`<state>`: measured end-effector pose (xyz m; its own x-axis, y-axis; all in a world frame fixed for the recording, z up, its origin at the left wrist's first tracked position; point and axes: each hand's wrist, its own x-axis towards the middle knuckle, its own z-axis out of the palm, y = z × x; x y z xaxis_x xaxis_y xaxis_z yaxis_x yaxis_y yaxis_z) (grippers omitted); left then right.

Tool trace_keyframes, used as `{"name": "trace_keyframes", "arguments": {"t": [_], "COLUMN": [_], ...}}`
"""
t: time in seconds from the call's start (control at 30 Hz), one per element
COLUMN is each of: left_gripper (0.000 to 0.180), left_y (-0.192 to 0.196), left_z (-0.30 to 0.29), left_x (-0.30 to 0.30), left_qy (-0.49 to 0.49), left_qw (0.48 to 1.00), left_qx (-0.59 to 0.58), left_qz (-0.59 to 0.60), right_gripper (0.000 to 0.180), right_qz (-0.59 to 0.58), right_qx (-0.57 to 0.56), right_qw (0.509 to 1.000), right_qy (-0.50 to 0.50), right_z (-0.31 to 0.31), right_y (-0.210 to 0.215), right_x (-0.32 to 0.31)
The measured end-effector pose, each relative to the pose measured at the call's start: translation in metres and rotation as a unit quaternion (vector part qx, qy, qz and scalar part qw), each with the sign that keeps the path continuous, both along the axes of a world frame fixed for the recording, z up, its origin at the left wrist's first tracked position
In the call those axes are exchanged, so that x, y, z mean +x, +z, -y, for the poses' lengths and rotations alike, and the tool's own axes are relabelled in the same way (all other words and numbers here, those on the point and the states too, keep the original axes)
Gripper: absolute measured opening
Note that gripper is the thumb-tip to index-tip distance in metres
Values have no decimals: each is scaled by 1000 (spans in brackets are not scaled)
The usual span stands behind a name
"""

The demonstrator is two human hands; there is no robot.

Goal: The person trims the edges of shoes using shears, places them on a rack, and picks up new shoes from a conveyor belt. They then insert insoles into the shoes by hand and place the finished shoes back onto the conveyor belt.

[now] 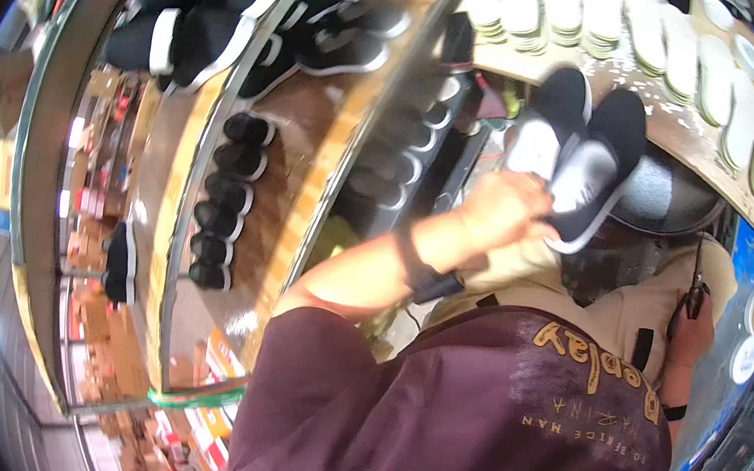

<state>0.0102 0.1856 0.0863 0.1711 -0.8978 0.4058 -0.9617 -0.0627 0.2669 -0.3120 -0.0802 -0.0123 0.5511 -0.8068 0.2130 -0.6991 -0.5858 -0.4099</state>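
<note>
My left hand (504, 212) is raised in front of me and grips a pair of black slip-on shoes (585, 153) with white linings and white soles, held together with the openings facing me. A black band (416, 264) sits on that wrist. My right hand (693, 333) rests low at the right over my beige lap and holds a small dark cutting tool (694, 291), its thin tip pointing up. My maroon shirt fills the lower middle of the view.
A metal-edged wooden shelf rack (312, 152) at the left carries rows of black shoes (229, 199) with white soles. Stacks of white insoles (601, 23) line a wooden tabletop at the top right. A round grey metal object (673, 197) sits behind the held shoes.
</note>
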Motion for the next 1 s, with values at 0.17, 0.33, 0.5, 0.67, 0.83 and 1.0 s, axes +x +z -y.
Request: {"name": "trace_keyframes", "arguments": {"t": [0.17,0.33,0.5,0.67,0.83,1.0], "left_gripper": [40,54,65,51,43,38], "left_y": [67,89,98,92,93,51], "left_z": [-113,-262,-477,-555,-480,-367], "left_x": [52,102,134,103,139,198], "left_qy": [282,565,730,789,817,638], "left_qw": [950,778,611,568,538,729], "left_qx": [1,121,149,134,193,67], "left_qz": [138,247,266,190,73,239], "right_gripper": [38,41,39,34,34,31], "right_qz": [-39,-54,-77,-96,-77,-11], "right_qx": [43,51,65,27,31,4], "right_qw": [998,996,994,994,996,998], "right_qy": [25,43,43,41,44,69], "right_z": [0,4,-3,-11,-10,-10], "right_y": [19,11,20,32,30,30], "right_x": [13,9,20,26,24,26]}}
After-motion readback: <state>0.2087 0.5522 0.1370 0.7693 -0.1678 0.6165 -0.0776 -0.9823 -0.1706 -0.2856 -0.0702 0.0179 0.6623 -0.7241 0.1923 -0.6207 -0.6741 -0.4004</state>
